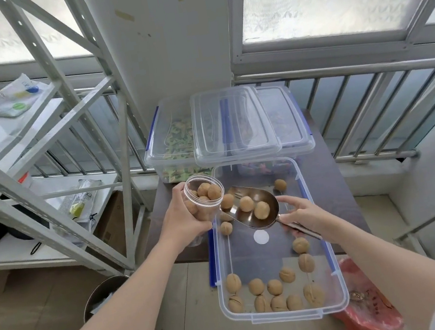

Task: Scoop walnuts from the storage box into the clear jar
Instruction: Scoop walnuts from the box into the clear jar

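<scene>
Scoop at the jar's mouth, mid-frame.
Left hand (183,220) grips the clear ribbed jar (205,198); right hand (303,215) pinches a shiny metal scoop (255,207) holding perhaps three wrinkled walnuts (261,210) over the clear box (285,314).

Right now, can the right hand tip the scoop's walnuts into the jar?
Probably yes: the right hand holds the metal scoop with its lip beside the open clear jar, nothing between.

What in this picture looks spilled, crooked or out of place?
No walnuts have spilled outside the storage box. Two things look odd: the box sticks out well past the near edge of the table, over the floor, and a loose lid lies crooked across the two closed boxes behind it.
</scene>
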The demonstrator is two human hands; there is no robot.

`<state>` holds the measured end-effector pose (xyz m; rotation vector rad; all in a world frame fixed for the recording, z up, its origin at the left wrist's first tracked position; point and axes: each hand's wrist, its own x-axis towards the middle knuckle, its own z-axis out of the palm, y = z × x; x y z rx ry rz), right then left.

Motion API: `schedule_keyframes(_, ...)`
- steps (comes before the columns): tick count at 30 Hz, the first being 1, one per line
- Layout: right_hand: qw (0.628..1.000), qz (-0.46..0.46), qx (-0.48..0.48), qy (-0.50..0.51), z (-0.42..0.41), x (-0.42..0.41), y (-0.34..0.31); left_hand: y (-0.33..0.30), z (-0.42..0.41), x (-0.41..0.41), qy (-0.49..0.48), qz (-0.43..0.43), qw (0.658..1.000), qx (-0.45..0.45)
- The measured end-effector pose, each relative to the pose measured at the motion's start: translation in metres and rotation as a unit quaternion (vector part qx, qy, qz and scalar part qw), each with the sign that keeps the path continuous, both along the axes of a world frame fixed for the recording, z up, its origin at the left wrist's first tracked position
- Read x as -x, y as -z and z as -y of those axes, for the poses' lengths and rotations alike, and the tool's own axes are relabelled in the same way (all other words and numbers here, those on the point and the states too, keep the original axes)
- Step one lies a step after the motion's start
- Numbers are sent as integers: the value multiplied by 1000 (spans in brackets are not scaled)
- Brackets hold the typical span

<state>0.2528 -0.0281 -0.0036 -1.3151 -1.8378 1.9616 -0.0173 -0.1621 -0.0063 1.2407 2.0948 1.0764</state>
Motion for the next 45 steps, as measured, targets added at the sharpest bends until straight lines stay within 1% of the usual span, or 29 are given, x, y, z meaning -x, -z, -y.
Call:
schedule_keyframes(5, 1000, 16, -22, 15, -25, -14, -30, -11, -11, -1, 7, -10, 1000, -6)
schedule_keyframes(9, 998, 28, -43, 21, -47, -25, -66, -26, -23, -5, 14, -16, 999, -24)
schedule_keyframes(16, 988, 50, -138, -48, -64, -18, -162, -49, -43, -19, 60, -56, 996, -36)
schedule_keyframes(18, 978, 83, -179, -70, -61, -7, -183, -51, -46, -22, 62, -67, 995, -33)
schedule_keyframes(21, 949, 153, -246, -123, -53, 12, -203, -55, -52, -26, 62, -65, 996, -16)
schedule_keyframes(25, 916, 213, -308, -144, -46, 29, -216, -61, -56, -31, 67, -26, 997, 7)
schedule_keyframes(27, 907, 227, -324, -142, -46, 32, -220, -57, -57, -33, 64, -5, 998, 11)
schedule_keyframes(31, 899, 250, -337, -127, -48, 27, -224, -50, -55, -36, 55, 0, 998, -7)
schedule_keyframes(33, 901, 242, -342, -115, -48, 22, -223, -48, -52, -35, 54, 7, 998, -14)
schedule_keyframes(37, 908, 196, -361, -86, -46, 12, -214, -50, -47, -33, 37, 54, 997, -32)
schedule_keyframes(40, 898, 168, -396, -87, -44, 10, -208, -52, -46, -37, 30, 76, 995, -52)
schedule_keyframes(43, 881, 171, -430, -99, -44, 9, -206, -52, -45, -41, 30, 63, 995, -64)
schedule_keyframes(45, 879, 166, -437, -97, -45, 5, -204, -52, -45, -40, 21, 49, 997, -64)
